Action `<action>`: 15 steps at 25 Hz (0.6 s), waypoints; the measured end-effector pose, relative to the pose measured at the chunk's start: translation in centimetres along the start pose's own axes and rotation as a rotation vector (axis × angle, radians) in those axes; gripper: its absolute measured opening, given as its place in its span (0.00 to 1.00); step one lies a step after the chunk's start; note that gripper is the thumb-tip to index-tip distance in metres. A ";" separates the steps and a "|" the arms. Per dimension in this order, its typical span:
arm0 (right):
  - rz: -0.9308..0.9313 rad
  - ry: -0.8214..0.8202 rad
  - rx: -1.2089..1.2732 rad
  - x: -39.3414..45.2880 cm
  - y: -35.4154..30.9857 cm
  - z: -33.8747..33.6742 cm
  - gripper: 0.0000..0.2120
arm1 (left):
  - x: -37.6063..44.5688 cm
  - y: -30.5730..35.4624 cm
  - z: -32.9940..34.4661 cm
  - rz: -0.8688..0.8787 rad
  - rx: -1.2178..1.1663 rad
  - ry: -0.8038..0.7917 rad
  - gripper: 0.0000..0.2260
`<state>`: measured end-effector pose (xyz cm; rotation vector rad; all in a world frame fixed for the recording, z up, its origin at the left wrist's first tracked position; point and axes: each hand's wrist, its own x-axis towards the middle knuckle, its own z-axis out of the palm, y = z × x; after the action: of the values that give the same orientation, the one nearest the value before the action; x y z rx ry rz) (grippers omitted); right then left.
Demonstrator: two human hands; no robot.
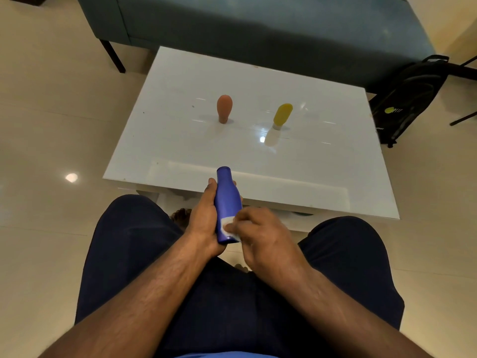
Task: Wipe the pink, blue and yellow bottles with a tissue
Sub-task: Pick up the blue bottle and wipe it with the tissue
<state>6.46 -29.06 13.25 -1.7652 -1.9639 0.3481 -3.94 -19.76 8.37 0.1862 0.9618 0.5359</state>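
Observation:
My left hand (204, 218) grips the blue bottle (226, 197) from its left side and holds it over my lap, just in front of the table's near edge. My right hand (260, 233) presses a small white tissue (227, 226) against the lower part of the blue bottle. The pink bottle (224, 107) stands upside down on its cap on the white table (180, 151), left of centre. To its right, the yellow bottle (282, 115) also stands on its white cap.
A dark teal sofa (258, 24) sits behind the table. A black backpack (410, 99) leans on the floor at the right. My knees in dark trousers flank the table's near edge, and a bare foot shows under it.

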 end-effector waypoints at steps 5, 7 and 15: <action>0.073 0.066 0.001 0.6 -0.4 0.5 0.09 | -0.5 0.0 0.3 -0.013 -0.018 -0.038 0.26; 0.011 -0.035 -0.029 -0.3 -1.1 0.7 0.13 | -0.6 0.1 0.3 -0.021 -0.006 -0.025 0.26; 0.143 0.055 0.000 2.7 0.5 0.6 0.07 | -1.5 -0.3 0.7 -0.101 0.009 -0.100 0.26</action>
<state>6.39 -26.22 12.94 -1.8999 -1.8052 0.3433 -3.93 -20.70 9.78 0.1698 0.8712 0.4253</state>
